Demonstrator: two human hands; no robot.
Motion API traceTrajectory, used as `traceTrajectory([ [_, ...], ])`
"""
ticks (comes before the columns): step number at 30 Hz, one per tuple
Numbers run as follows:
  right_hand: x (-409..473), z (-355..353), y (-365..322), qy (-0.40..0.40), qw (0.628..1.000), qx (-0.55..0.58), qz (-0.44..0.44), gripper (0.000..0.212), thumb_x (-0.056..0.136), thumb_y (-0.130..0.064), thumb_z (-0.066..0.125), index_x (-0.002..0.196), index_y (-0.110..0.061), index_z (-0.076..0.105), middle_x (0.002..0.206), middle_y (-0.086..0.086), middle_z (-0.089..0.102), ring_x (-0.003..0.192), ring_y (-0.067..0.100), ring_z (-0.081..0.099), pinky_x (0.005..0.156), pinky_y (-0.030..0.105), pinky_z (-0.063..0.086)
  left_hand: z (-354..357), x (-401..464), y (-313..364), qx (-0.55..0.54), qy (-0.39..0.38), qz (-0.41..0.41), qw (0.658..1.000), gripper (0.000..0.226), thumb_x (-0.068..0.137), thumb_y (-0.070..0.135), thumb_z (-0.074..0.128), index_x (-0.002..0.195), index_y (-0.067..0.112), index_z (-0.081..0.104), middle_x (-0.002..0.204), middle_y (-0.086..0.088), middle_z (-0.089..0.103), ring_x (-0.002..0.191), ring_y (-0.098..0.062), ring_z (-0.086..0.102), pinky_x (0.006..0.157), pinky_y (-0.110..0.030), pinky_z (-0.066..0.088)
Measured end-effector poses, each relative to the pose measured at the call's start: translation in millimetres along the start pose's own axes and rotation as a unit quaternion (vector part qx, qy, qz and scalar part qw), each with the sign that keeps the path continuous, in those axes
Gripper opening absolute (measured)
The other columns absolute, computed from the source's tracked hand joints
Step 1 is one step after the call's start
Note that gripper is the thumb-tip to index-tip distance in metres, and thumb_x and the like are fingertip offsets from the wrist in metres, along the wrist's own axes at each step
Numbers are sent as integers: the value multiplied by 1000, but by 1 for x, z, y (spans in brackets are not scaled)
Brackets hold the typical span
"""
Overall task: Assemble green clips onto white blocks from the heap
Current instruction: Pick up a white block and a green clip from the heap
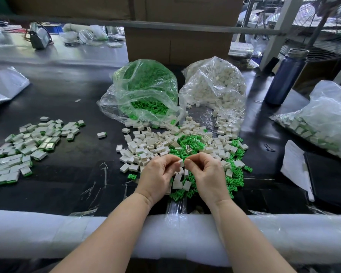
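A mixed heap of white blocks (146,146) and green clips (187,142) lies on the dark table (71,174) in front of me. My left hand (158,174) and my right hand (207,172) meet above the heap's near side, fingertips together. Between them is a small white block (181,163), pinched by my left fingers; my right fingertips press at its right end. Whether a clip is between my right fingers is hidden. Finished blocks with green clips (28,146) are spread at the left.
Two open plastic bags stand behind the heap, one of green clips (144,85), one of white blocks (215,85). A blue bottle (285,75) and a bag of finished pieces (323,119) are at the right. Papers and a black folder (327,178) lie near. White foam (47,229) pads the table's front edge.
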State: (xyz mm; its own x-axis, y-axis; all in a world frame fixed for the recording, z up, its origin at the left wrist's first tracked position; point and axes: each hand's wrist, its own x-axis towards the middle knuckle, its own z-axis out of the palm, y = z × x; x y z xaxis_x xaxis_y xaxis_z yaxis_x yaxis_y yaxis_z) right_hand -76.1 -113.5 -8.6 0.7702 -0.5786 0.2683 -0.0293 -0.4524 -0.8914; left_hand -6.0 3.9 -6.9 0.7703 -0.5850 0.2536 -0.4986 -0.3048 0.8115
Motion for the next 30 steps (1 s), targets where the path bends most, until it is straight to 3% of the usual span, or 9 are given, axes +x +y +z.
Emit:
traceTrajectory([
  [4,1,2,1,-10,1000,-22,14,7,86,-16,67,80,-13,69,68,-8,63,69,12,59,69,27,50,1,0,-2,10,-3,-17,1000,20,91,21,56,106,13,67,89,-2,65,84,-14,60,87,-33,49],
  [8,2,1,1,-27,999,-32,22,11,86,-16,66,75,-16,67,66,-7,63,68,13,59,68,26,49,0,0,-2,14,-5,-22,1000,20,90,20,57,106,12,67,92,-6,65,87,-16,59,88,-33,48],
  [14,2,-1,1,-49,998,-17,33,13,86,-14,65,73,-14,66,63,-5,60,61,8,52,63,22,44,0,-2,0,41,3,12,999,20,89,16,59,104,8,69,84,2,62,92,-19,56,88,-30,44],
  [17,1,-2,0,-57,998,-24,30,13,87,-15,65,75,-11,66,63,-4,60,61,8,51,64,28,46,0,-2,0,56,-2,25,998,20,89,15,59,105,7,69,87,-2,64,94,-20,55,87,-28,42],
  [21,-1,-1,-1,-40,999,-10,23,8,87,-16,65,80,-13,69,69,-3,64,70,15,60,71,32,51,0,-1,1,24,0,6,1000,21,90,17,57,106,9,68,82,4,61,92,-20,59,89,-36,47],
  [24,-1,0,-2,-27,999,17,13,8,87,-14,65,83,-17,71,74,-4,68,76,15,64,74,30,52,1,-1,1,6,2,2,1000,21,91,19,56,107,11,68,86,0,67,90,-20,62,88,-38,49],
  [30,-2,-1,-3,-6,999,37,-21,8,83,-6,68,82,-14,71,71,-9,66,68,0,60,63,11,47,2,-2,0,4,0,16,1000,21,90,20,57,109,22,66,89,-5,69,86,-20,64,82,-38,52],
])
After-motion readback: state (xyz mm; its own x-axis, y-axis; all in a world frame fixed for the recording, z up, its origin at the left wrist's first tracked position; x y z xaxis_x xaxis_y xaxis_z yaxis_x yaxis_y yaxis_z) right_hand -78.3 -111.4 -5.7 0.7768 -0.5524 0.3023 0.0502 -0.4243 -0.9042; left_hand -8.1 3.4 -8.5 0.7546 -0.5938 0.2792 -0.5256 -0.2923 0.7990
